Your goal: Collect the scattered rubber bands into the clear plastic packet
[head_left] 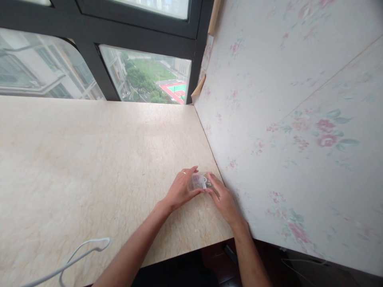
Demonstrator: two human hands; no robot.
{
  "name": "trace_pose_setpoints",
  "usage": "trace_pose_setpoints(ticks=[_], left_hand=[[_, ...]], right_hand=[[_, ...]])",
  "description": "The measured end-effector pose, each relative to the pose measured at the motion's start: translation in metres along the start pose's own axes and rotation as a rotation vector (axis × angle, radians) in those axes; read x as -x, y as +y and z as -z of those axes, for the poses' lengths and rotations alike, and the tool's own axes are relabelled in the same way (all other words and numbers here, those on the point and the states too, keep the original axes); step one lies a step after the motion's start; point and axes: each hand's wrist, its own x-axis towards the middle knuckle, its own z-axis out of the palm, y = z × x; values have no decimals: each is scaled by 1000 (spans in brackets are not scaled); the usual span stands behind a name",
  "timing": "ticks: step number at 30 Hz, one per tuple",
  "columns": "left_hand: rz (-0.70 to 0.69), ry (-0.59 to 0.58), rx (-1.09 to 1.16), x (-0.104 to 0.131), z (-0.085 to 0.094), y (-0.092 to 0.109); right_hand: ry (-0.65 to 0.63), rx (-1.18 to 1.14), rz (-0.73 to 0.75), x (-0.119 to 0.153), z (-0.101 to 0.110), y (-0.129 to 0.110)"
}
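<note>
A small clear plastic box (198,181) with something printed or packed inside is held between my two hands, close to the wall. My left hand (183,187), with a ring on one finger, curls round its left side. From the other side my right hand (220,195) grips the right end, fingers at the far edge and thumb at the near edge. What lies inside the box is too small to make out. Both hands are low over the marble-patterned sill (119,167); whether the box touches the surface I cannot tell.
Flowered wallpaper covers the wall (269,99) right beside my right hand, peeling near the window frame (146,36). A white cable (80,255) lies at the lower left. The sill's front edge (188,250) runs below my forearms.
</note>
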Motion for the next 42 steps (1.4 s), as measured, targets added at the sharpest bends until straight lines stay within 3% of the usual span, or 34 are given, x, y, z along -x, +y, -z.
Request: trace_pose_setpoints(ticks=[20,42], left_hand=[[94,-58,-9,10,6,-7],[80,-78,-86,14,5,-7]], right_hand=[[-1,-31,-93,2,-3,10],[81,13,-32,7,-6,9]])
